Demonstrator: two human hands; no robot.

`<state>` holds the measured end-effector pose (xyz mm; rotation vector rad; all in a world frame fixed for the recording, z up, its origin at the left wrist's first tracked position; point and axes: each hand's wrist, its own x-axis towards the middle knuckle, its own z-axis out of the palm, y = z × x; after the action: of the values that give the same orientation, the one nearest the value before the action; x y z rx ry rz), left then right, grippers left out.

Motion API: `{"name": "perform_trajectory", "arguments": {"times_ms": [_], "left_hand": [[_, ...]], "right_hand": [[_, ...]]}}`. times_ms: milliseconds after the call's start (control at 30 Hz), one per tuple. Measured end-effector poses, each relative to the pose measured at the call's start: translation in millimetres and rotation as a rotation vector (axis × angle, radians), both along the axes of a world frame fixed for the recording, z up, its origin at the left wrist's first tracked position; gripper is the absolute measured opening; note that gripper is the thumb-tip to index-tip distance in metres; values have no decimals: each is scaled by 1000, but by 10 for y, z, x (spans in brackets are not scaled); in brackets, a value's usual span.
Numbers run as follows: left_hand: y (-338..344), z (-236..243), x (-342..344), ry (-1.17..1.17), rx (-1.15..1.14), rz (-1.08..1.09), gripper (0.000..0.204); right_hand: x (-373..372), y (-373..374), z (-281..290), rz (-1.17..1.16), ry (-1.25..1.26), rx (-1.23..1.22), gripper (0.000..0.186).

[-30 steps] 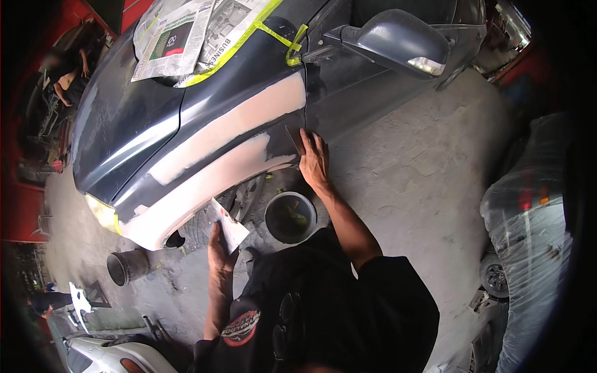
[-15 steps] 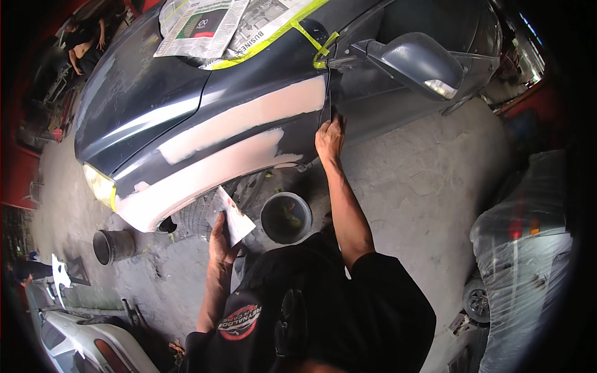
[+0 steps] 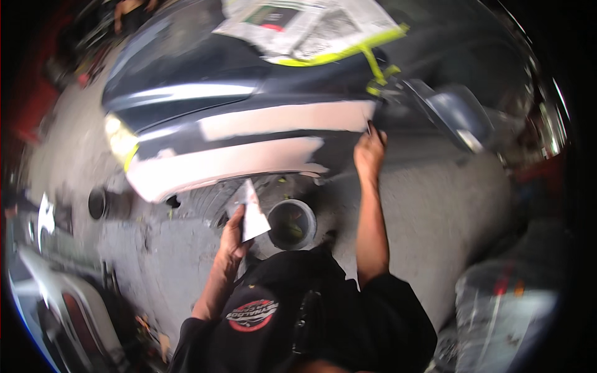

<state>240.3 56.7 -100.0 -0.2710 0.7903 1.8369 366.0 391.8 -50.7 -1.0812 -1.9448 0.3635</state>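
Note:
My left hand (image 3: 235,229) is closed on a white flat board (image 3: 254,214) with pinkish smears, low by the wheel arch. My right hand (image 3: 370,146) is closed on a thin dark flat piece (image 3: 370,128) at the rear edge of the dark car's fender (image 3: 255,135). Two pinkish filler patches (image 3: 280,119) cover parts of that fender. Newspaper sheets (image 3: 336,31) edged with yellow-green tape (image 3: 377,74) lie above it, and the side mirror (image 3: 451,105) is right of my right hand. The picture is blurred.
A round bucket (image 3: 291,224) stands beneath the car by my legs; a darker bucket (image 3: 109,203) stands further left. A white car (image 3: 68,298) is at lower left, a plastic-covered vehicle (image 3: 497,311) at lower right, and another person (image 3: 127,12) at upper left.
My right hand has moved up along the fender's rear edge and turned its fingers. The view has swung, so the car appears more level and further right. The left hand keeps the white board.

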Motion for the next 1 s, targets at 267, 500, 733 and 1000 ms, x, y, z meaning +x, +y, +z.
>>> {"name": "perform_trajectory", "arguments": {"times_ms": [267, 500, 733, 1000], "left_hand": [[-14, 236, -82, -432, 356, -52, 25], [-692, 510, -887, -1, 50, 205, 32], [-1122, 1014, -1488, 485, -77, 214, 34], [-1144, 945, -1330, 806, -334, 256, 54]], "right_hand": [[-351, -1310, -142, 792, -60, -649, 24], [-1049, -2269, 877, 1165, 146, -606, 36], [-1723, -2842, 1173, 882, -380, 330, 45], [-1583, -3180, 1012, 1153, -578, 307, 53]]}}
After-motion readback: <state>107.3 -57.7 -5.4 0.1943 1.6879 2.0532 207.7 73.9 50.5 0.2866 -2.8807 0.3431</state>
